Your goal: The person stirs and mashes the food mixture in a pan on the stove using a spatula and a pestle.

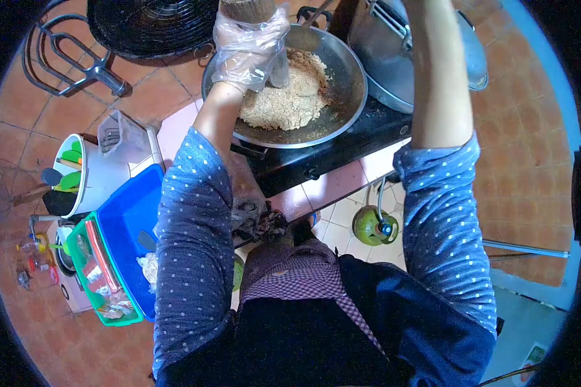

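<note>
My left hand (250, 48), in a clear plastic glove, is closed around a thick wooden pestle-like tool (248, 9). Its lower end reaches down into a wide metal wok (350, 116). Pale beige crumbly food (290, 106) lies in the wok, with browner bits along the right side. Both the full shape of the tool and my fingers' far side are partly hidden. My right forearm (440, 77) stretches up past the large metal pot (381, 71) to the right of the wok; the hand itself is beyond the top edge of the view.
The wok sits on a black stove (342, 145). A green gas cylinder (371, 226) stands below. To the left are a white bucket (93, 184) of utensils, a clear plastic container (124, 137), a blue tray (128, 206) and a green basket (135, 316). A black round pan (152, 26) lies at top left.
</note>
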A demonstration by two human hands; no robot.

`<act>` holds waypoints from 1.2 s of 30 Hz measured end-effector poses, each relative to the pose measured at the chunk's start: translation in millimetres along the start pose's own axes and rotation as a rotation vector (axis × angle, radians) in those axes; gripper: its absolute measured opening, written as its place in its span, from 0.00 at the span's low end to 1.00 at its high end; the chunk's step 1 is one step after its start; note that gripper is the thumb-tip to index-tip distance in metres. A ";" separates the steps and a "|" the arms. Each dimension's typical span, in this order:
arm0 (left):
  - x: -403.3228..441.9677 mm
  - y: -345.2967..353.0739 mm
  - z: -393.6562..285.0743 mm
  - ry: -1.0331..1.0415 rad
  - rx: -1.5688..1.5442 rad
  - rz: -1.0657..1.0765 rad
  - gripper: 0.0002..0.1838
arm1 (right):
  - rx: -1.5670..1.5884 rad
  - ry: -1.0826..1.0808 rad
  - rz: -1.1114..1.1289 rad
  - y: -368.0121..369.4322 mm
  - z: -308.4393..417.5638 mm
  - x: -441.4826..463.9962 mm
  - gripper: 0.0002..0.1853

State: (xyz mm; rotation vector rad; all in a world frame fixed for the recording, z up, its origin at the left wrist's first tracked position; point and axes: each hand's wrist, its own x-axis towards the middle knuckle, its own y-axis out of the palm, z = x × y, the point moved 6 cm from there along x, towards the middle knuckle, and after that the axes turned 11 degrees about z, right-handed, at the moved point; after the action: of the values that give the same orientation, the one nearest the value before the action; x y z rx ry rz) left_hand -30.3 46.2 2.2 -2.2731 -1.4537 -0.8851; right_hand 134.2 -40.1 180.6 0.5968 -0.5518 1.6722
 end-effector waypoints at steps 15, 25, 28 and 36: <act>6.6 -10.8 6.0 -0.009 0.038 -0.071 0.16 | -0.294 0.034 -0.333 -24.6 -38.0 -24.9 0.21; 23.9 10.2 -44.6 0.040 0.194 -0.171 0.20 | -0.059 0.031 -0.366 -21.7 -73.4 -47.3 0.21; 22.6 21.5 1.5 0.128 0.193 -0.081 0.26 | 0.271 0.013 -0.271 -23.4 -54.5 -51.6 0.23; 20.7 20.1 1.4 0.122 0.298 -0.053 0.26 | -0.179 0.113 -0.583 -5.2 9.2 -72.5 0.24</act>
State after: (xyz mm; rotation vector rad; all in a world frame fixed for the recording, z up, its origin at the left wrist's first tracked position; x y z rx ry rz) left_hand -5.7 52.7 15.9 -1.9397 -1.4871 -0.7503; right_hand 151.1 -98.8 140.2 0.4712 -0.3908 1.0850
